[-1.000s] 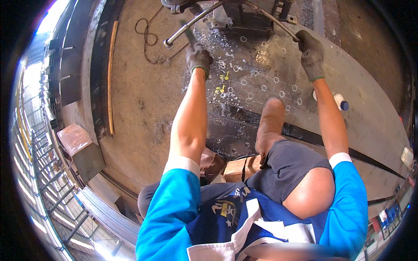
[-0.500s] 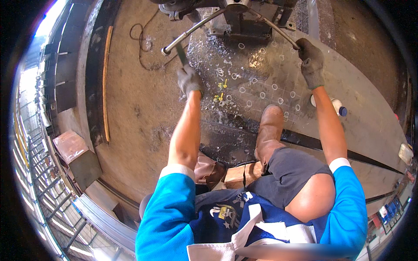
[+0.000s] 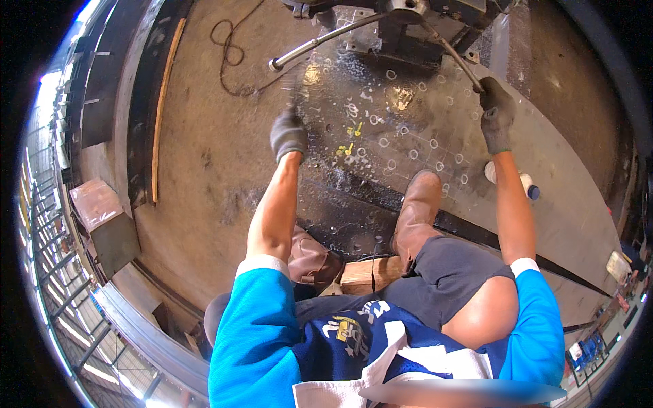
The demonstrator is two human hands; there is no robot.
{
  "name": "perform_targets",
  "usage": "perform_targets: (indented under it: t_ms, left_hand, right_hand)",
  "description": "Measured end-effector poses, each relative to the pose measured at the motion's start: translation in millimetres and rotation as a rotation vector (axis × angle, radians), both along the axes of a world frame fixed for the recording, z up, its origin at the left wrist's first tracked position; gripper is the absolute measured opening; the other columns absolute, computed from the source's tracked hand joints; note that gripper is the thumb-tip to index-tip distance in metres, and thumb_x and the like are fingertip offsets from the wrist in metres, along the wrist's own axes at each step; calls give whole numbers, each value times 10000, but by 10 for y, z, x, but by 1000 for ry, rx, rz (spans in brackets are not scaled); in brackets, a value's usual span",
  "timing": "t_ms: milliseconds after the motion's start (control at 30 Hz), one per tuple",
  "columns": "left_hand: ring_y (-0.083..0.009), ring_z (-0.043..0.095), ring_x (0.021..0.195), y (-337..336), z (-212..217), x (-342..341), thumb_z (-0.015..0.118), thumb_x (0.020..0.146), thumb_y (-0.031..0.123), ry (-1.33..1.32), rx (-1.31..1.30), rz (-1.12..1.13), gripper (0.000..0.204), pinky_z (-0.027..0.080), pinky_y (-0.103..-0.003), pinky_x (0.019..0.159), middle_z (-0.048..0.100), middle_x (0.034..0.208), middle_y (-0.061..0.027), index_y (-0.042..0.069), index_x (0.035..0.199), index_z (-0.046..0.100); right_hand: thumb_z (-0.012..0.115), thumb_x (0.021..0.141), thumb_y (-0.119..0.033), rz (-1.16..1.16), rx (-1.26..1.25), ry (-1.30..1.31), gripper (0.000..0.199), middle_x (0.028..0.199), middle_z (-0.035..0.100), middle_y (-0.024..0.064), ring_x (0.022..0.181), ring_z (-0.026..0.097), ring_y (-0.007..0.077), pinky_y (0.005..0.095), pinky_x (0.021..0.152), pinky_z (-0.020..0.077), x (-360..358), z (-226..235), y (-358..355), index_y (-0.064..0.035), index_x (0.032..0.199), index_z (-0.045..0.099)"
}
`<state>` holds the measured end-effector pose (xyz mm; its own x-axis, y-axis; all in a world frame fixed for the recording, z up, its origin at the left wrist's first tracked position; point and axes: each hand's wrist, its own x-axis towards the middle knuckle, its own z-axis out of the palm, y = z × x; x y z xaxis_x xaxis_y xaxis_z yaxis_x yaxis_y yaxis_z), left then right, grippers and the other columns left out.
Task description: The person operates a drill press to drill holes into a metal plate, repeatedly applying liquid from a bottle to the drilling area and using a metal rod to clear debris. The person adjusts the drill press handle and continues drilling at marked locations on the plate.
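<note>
My right hand [image 3: 496, 117], in a dark grey work glove, is closed round the end of a metal lever [image 3: 454, 57] that slants down from the hub of a dark machine [image 3: 409, 42]. A second lever [image 3: 325, 39] with a bright sleeve reaches out to the left. Below its end, my gloved left hand [image 3: 288, 134] is closed on a thin dark strip [image 3: 292, 92], smeared by motion, so its kind cannot be made out. Under the machine lies a large steel plate [image 3: 551, 156] bearing chalk circles, yellow marks, wetness and scattered shavings.
A white bottle [image 3: 526, 181] with a blue cap is partly behind my right forearm. My brown boots [image 3: 420, 204] flank a wooden block [image 3: 371, 274]. Left are a cord [image 3: 224, 58], a long wooden strip [image 3: 165, 115] and a metal box [image 3: 109, 228].
My left hand has drawn back toward me with the dark strip, away from the left lever. The right hand stays on its lever, while the whole view has shifted slightly.
</note>
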<state>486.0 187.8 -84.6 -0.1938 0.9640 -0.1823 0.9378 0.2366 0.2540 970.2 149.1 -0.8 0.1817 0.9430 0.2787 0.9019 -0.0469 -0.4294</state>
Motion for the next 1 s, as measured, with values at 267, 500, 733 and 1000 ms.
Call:
perform_targets:
  t_ms: [267,500,733,1000]
  left_hand:
    - [-444,687,1033,198,-148,-347,539,997,243,-83,-55,-380,306,550,-540,866,692,1163,-223,166,1268,660]
    - [-439,700,1025,1757,-503,-232,540,980,275,-66,-96,-340,279,564,-521,827,722,1086,-249,101,1123,705]
    - [-429,700,1016,906,-532,-165,600,977,346,-486,174,-17,322,548,-507,845,732,1027,-217,157,1212,714]
    - [-420,693,1069,1804,-554,-201,539,995,288,-97,-85,-512,306,554,-510,887,715,1156,-218,147,1209,707]
  right_hand:
    - [503,991,-300,-73,-63,177,259,725,624,116,663,628,283,415,594,436,-204,-44,158,-125,987,694]
    - [553,951,-172,-161,-212,-35,173,775,669,110,696,654,265,401,623,469,-517,-334,365,-148,994,718]
    - [572,926,-150,-146,-142,53,165,790,673,121,696,650,267,397,629,471,-450,-316,390,-139,1007,715]
    - [578,933,-155,-111,-118,37,176,782,696,107,654,620,225,370,592,446,-409,-284,454,-118,1033,719]
